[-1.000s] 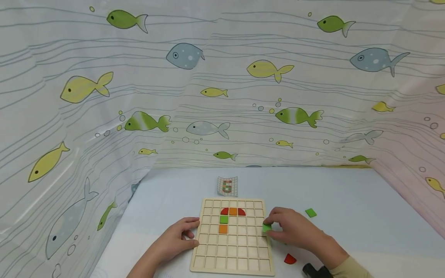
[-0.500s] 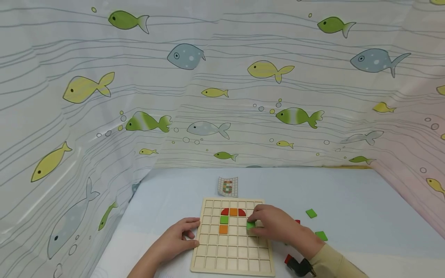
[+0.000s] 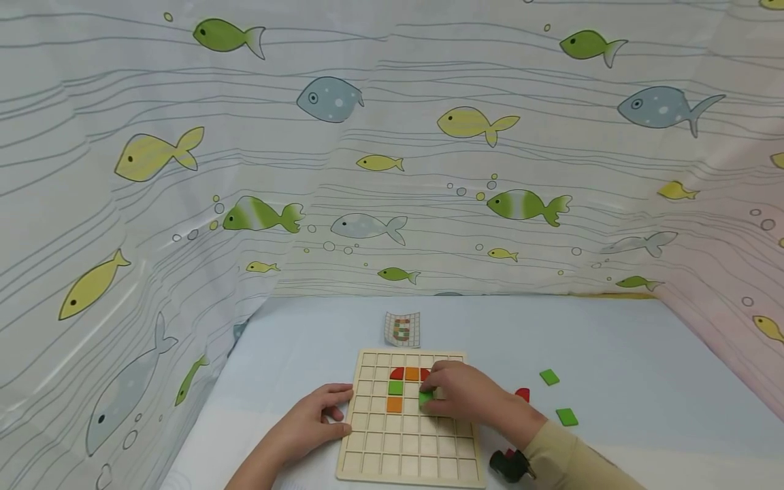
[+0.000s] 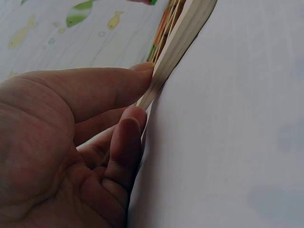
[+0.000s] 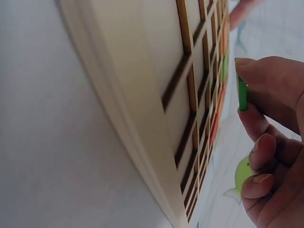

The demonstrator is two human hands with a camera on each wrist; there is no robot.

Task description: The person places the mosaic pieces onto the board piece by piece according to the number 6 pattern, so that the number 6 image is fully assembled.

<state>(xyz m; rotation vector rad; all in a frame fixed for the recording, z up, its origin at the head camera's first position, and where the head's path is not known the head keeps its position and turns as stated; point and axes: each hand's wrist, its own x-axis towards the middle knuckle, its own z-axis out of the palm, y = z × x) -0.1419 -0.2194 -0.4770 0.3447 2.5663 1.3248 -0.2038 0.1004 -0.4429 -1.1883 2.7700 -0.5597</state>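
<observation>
A wooden grid board (image 3: 410, 446) lies on the table. Set in its cells are a red quarter-round tile (image 3: 397, 373), an orange square (image 3: 412, 374), a green square (image 3: 395, 388) and a lower orange square (image 3: 394, 405); another red tile (image 3: 425, 373) is partly covered by the right fingers. My right hand (image 3: 468, 391) pinches a green square tile (image 5: 242, 94) between thumb and forefinger, over the cells under that red tile. At the board's left edge, my left hand (image 3: 315, 422) touches the wood with spread thumb and fingertips; its other fingers bend loosely below.
A small card (image 3: 401, 329) with a coloured grid pattern lies behind the board. To the right are a green tile (image 3: 549, 376), a second green tile (image 3: 566, 416) and a red piece (image 3: 523, 394). A black wrist camera (image 3: 510, 466) overlaps another red piece. Fish-print curtains (image 3: 429, 204) surround the table.
My right hand has carried the green tile leftward from the board's right edge to the cells below the right red tile. The left hand has stayed at the left edge.
</observation>
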